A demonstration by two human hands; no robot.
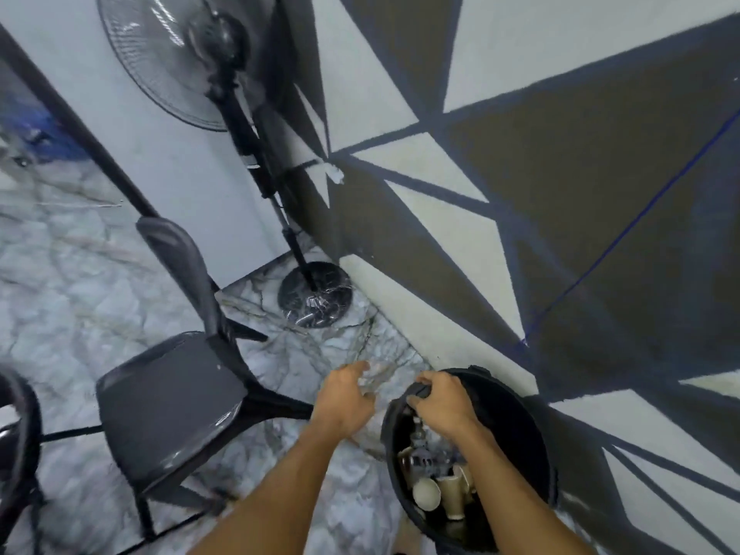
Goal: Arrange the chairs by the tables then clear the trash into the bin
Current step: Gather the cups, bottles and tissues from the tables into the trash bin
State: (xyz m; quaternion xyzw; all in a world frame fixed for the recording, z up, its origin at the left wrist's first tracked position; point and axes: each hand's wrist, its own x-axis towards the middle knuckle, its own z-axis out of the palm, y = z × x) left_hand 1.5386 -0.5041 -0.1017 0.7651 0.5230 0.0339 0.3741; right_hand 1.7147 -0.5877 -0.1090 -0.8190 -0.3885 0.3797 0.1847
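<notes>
A black round bin (pixel 532 442) stands on the marble floor against the patterned wall, at lower right. Inside it lie several paper cups (pixel 436 490) and other trash. My right hand (pixel 444 402) grips the bin's near left rim, fingers curled over the edge. My left hand (pixel 346 398) hovers just left of the bin with fingers loosely curled; something clear and blurred may be at its fingertips, too faint to tell. A dark plastic chair (pixel 172 398) stands to the left of my hands, its back toward the corner.
A black standing fan (pixel 224 50) fills the corner, its round base (pixel 314 294) on the floor beyond the chair. A dark round table edge (pixel 20 426) shows at far left. A glass door frame (pixel 80 126) runs along the left wall.
</notes>
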